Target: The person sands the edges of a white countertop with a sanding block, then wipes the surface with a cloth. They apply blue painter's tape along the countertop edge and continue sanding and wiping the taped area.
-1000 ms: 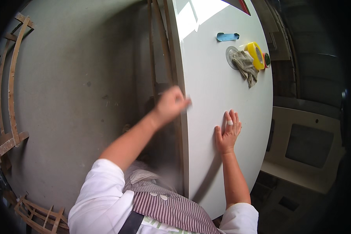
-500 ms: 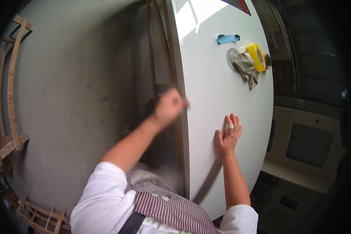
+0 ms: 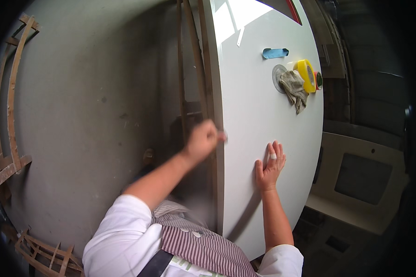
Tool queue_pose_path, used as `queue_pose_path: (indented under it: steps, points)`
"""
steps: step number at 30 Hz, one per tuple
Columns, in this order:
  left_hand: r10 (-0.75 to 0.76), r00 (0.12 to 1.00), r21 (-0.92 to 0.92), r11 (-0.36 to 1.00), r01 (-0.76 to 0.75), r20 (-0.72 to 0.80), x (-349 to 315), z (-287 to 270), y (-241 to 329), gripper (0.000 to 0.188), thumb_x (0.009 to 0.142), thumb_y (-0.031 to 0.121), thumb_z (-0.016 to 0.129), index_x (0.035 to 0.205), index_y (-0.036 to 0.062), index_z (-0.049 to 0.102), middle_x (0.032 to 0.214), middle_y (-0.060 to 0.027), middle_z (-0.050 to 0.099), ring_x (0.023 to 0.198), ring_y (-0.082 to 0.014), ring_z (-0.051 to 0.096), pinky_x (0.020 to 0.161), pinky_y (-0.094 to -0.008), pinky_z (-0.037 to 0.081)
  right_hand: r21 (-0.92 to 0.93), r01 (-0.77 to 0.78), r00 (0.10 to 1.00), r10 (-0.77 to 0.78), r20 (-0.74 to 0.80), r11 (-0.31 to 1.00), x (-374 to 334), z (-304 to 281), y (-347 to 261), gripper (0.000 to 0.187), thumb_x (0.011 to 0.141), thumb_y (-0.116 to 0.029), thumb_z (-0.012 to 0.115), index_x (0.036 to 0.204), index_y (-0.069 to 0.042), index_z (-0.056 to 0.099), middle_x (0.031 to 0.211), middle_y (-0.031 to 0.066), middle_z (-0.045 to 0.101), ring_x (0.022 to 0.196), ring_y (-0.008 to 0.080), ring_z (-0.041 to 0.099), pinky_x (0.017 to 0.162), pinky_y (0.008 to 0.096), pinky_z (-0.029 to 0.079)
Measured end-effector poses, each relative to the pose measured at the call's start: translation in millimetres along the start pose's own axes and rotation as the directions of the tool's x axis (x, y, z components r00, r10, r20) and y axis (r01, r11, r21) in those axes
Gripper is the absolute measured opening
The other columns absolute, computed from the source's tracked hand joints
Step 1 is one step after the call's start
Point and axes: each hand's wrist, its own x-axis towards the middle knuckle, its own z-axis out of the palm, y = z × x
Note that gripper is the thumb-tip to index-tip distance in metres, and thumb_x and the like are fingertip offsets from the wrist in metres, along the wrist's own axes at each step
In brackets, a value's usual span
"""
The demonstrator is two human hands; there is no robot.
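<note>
My left hand [image 3: 202, 142] is closed at the left edge of a large white panel [image 3: 249, 106]. Its fingertips meet that edge. Whatever it pinches there, if anything, is too small and blurred to name. My right hand [image 3: 270, 168] lies flat on the panel's glossy top, fingers stretched forward, with a white wrap around one finger. It holds nothing.
Farther along the panel lie a blue strip [image 3: 275, 53], a grey disc [image 3: 278, 77], a crumpled cloth-like glove [image 3: 295, 90], a yellow tape roll [image 3: 306, 75] and a red-and-green roll [image 3: 318, 81]. Wooden frames [image 3: 15, 92] stand at left. A cream panel [image 3: 330, 196] is at right.
My left hand has slid slightly toward me along the panel edge, still closed. My right hand stays flat on the panel. The whole view has shifted a little.
</note>
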Motion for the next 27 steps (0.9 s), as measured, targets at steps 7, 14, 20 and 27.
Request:
queue_pose_path:
  steps: [7,14,20,27]
  points:
    - [-0.072,0.995,-0.043,0.997,0.069,-0.066,85,-15,13,0.037,0.085,0.02,0.076,0.069,0.0097,0.045,0.065,0.0058,0.042,0.062,-0.005,0.037,0.055,-0.0233,0.036,0.008,-0.003,1.0,0.003,-0.005,1.0,1,-1,0,0.062,0.085,-0.036,0.06,0.142,-0.015,0.044,0.152,0.0063,0.036,0.144,0.0301,0.026,0.115,0.0563,0.009]
    - [-0.028,0.999,0.149,0.988,0.03,-0.015,9,-5,-17,0.04,0.088,0.028,0.074,0.071,0.0108,0.043,0.067,0.0048,0.037,0.065,-0.0059,0.035,0.058,-0.0248,0.036,-0.009,-0.004,1.0,0.004,-0.008,1.0,0,-3,-1,0.061,0.086,-0.035,0.059,0.142,-0.015,0.044,0.151,0.0064,0.037,0.143,0.0302,0.026,0.115,0.0558,0.01]
    - [-0.075,0.996,-0.005,0.997,0.074,-0.057,71,-10,4,0.037,0.089,0.027,0.072,0.071,0.0112,0.043,0.068,0.0055,0.04,0.065,-0.005,0.034,0.056,-0.0226,0.035,-0.01,-0.004,1.0,0.004,-0.006,1.0,2,-4,-2,0.061,0.086,-0.034,0.06,0.142,-0.016,0.044,0.151,0.0061,0.037,0.143,0.0301,0.026,0.114,0.056,0.01]
    - [-0.061,0.998,0.158,0.986,0.056,0.026,25,-2,-2,0.043,0.084,0.032,0.076,0.069,0.0086,0.043,0.064,-0.001,0.044,0.063,-0.0098,0.037,0.055,-0.0303,0.038,-0.002,0.006,1.0,-0.006,-0.014,1.0,5,-2,-2,0.061,0.086,-0.034,0.059,0.142,-0.017,0.043,0.151,0.006,0.036,0.143,0.0302,0.026,0.114,0.0564,0.01]
